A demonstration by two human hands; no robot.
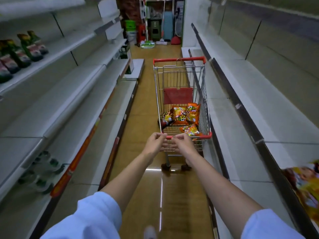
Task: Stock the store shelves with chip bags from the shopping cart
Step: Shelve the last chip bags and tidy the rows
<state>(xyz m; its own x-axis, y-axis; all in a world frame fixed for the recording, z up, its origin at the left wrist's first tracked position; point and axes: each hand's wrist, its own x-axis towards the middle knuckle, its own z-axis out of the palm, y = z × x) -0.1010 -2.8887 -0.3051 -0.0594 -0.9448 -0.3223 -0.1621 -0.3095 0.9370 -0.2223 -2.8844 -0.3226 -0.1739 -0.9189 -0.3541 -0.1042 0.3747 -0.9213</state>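
Observation:
A metal shopping cart with red trim stands in the aisle ahead of me, close to the right shelves. Several orange chip bags lie in its basket. Both my arms reach forward to the cart's near red rim. My left hand has its fingers curled at the rim's left part, and my right hand is curled at its middle. Whether the fingers fully grip the rim is hard to tell. Yellow-orange chip bags sit on the right shelf near me, blurred.
White shelves line both sides of the narrow aisle. Green-and-pink packages stand on the upper left shelf, and bottles on a lower left one. Brooms, buckets and bins crowd the aisle's far end. The yellow floor runs between.

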